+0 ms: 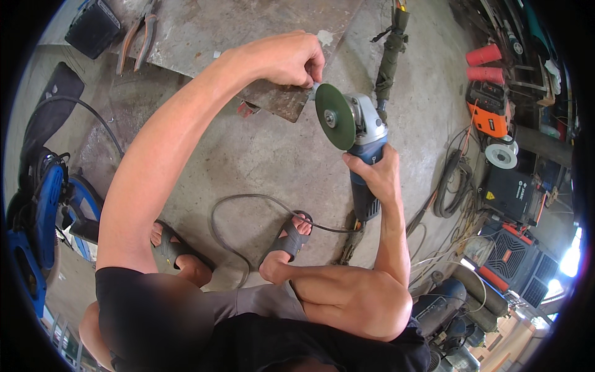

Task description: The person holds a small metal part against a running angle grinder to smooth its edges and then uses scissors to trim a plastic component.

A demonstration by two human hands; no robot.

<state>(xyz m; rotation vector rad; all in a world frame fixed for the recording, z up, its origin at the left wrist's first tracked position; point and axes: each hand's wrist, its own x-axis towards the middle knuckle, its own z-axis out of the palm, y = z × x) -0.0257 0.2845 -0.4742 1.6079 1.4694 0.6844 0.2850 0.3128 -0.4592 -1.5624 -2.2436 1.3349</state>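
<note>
My right hand (381, 172) grips the blue body of an angle grinder (370, 144) with a silver head. Its green disc (333, 116) faces left, beside the corner of a worn metal tabletop (204, 31). My left arm reaches over the tabletop, and my left hand (296, 61) is closed in a pinch at that corner. Between its fingertips and the disc's upper edge shows a small pale grey piece (314, 87), too small to name. The piece lies at or very near the disc; whether they touch I cannot tell.
Pliers (137, 43) and a black box (93, 28) lie at the tabletop's far left. The grinder's cord (226, 204) loops over the floor by my sandals (282, 239). Blue machinery (49, 204) stands left. Right are cables (451, 183), an orange machine (489, 111) and cylinders (443, 296).
</note>
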